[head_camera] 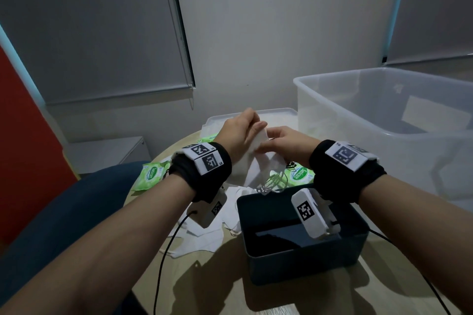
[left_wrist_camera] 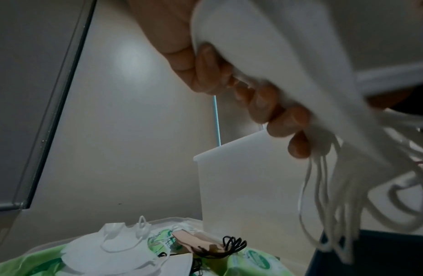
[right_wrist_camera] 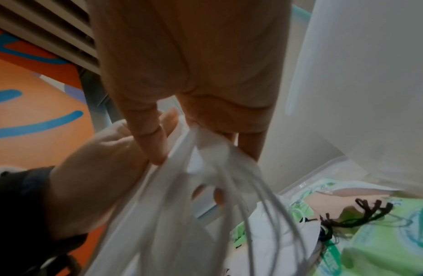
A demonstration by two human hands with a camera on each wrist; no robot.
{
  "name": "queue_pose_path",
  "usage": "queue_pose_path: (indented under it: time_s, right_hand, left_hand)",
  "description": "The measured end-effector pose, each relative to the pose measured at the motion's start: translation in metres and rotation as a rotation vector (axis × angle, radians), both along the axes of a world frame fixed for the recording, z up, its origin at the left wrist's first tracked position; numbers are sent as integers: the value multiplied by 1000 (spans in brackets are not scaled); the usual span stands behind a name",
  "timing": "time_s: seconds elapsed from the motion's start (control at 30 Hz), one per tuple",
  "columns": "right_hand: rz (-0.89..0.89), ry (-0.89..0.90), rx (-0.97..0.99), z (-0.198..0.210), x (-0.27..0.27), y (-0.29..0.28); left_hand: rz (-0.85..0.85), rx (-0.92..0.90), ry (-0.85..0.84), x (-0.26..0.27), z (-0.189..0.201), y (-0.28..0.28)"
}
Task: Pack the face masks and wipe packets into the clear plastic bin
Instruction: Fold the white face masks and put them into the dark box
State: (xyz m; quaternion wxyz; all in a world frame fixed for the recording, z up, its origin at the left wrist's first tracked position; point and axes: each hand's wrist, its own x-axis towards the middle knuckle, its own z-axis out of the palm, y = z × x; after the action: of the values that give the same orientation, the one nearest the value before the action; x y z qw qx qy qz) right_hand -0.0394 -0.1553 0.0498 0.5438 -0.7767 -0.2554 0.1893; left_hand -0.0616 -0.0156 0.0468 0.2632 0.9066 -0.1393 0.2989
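A stack of white face masks (head_camera: 249, 165) hangs above the table between both hands, its ear loops (head_camera: 275, 181) dangling. My left hand (head_camera: 243, 130) grips the stack's upper left edge, and in the left wrist view the fingers (left_wrist_camera: 260, 100) curl around the masks (left_wrist_camera: 288, 61). My right hand (head_camera: 279, 142) pinches the stack from the right; the right wrist view shows thumb and fingers (right_wrist_camera: 158, 145) closed on the masks (right_wrist_camera: 182, 214). Green wipe packets (head_camera: 151, 174) and more white masks (head_camera: 204, 235) lie on the table. The clear plastic bin (head_camera: 384, 120) stands at the right.
A dark rectangular box (head_camera: 302, 258) sits open in front of me on the round wooden table (head_camera: 204, 289). The clear lid (head_camera: 276, 112) lies behind the hands. A beige mask with black loops (left_wrist_camera: 205, 244) rests among the packets. A blue chair (head_camera: 64, 212) is at left.
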Motion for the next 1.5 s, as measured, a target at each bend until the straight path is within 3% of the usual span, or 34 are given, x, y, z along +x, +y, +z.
queue_pose_path:
  time_s: [0.17,0.27,0.33,0.57,0.93,1.03,1.2,1.5]
  right_hand:
    - [-49,-33,95,-8,3,7]
    - [-128,-31,254,-9,7,7]
    - [-119,-10,289,-10,8,7]
    - [-43,-30,127,-23,1,9]
    - [52,163,-7,-35,5,-10]
    - [28,38,-32,-31,4,-10]
    - [-184,-22,178,-28,9,-3]
    - [-307,-202,-164,-37,11,-4]
  left_hand:
    - [5,-94,52,-7,4,9]
    - [-24,-123,223,-8,1,26]
    - [-52,-239,320,-9,-2,33]
    - [-78,-553,299,-15,-6,37]
    - [-22,-611,243,-16,-5,59]
    - [-47,-597,282,-17,-7,59]
    - [-24,-623,251,-16,-11,58]
    - [34,-596,210,-11,-17,48]
